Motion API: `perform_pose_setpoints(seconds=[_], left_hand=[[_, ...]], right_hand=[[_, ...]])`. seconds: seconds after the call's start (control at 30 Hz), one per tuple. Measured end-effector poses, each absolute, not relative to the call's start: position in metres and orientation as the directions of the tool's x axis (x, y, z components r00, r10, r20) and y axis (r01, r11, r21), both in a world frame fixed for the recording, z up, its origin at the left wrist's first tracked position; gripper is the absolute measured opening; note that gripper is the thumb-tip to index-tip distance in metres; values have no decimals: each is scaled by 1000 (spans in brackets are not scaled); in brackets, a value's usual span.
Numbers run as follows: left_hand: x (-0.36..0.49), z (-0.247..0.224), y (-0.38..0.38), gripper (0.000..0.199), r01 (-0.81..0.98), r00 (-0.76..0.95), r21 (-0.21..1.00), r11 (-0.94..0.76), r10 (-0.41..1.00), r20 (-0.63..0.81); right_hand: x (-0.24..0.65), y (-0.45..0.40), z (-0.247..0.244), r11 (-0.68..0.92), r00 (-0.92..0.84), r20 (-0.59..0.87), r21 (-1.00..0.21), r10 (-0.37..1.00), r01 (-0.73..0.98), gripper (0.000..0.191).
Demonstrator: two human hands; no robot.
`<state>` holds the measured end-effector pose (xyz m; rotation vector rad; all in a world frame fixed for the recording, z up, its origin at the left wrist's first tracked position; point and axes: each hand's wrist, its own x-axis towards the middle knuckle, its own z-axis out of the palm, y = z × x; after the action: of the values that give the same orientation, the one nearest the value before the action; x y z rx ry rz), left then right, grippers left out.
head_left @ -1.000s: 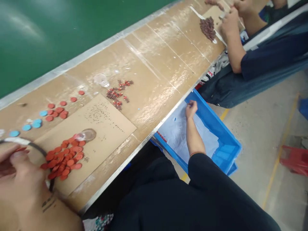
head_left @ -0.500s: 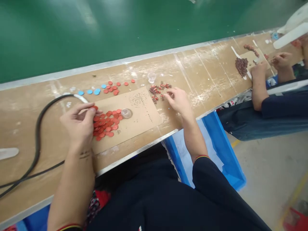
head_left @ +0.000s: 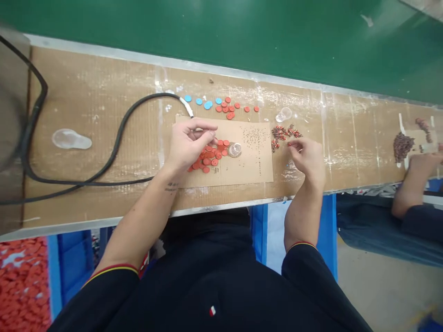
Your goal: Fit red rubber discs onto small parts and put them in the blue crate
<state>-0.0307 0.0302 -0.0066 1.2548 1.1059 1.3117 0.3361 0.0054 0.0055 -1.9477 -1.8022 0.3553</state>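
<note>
Going left to right along the wooden bench [head_left: 104, 69]: a load of red discs [head_left: 24, 286] sits down low beside a blue crate [head_left: 71, 263], and a black cable [head_left: 114, 133] snakes up to a white tip [head_left: 187, 107]. The left hand [head_left: 190, 143] hovers over a red disc pile [head_left: 211, 159] on a cardboard sheet [head_left: 256, 170], its fingertips [head_left: 211, 133] pinched together, though you can't tell if they hold anything. The right hand [head_left: 304, 157] sits just beside a cluster of small red-and-brown parts [head_left: 282, 133], finger and thumb close together, grip unclear. Further right, a co-worker's hand [head_left: 424, 161] is near a brown heap [head_left: 403, 146]. Progress-wise, plenty of discs and parts are still out on the bench. Versus half a second back, the view has swung square onto the bench, and the pile looks a bit smaller, though the left hand hides some of it.
</note>
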Motion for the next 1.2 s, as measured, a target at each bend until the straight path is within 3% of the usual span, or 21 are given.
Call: perform_pose_setpoints(seconds=[0.13,0.2,0.27,0.53,0.8,0.97,1.03,1.2], left_hand=[[-30,-4,31,12,-111,1,991,-71,997,72],[-30,-2,31,11,-139,3,989,-46,999,47],[-30,-1,32,11,-196,2,980,-34,999,35],[-33,4,34,16,-353,20,926,130,991,-132],[-35,9,33,18,-405,41,892,203,978,-204],[-39,16,33,18,-448,53,865,227,972,-228],[-41,17,33,16,-458,73,851,258,965,-253],[-45,15,33,6,-494,110,820,290,956,-272]], right_hand=[[289,8,39,316,-58,343,-769,937,556,20],[258,16,50,483,-139,469,-781,872,396,27],[233,26,51,536,-196,499,-774,844,338,26],[226,31,7,478,-220,427,-823,877,307,25],[221,26,16,532,-334,426,-762,841,369,30],[217,20,15,507,-278,435,-810,857,295,16],[218,19,15,499,-268,433,-821,861,278,22],[218,20,21,525,-293,446,-794,846,308,10]])
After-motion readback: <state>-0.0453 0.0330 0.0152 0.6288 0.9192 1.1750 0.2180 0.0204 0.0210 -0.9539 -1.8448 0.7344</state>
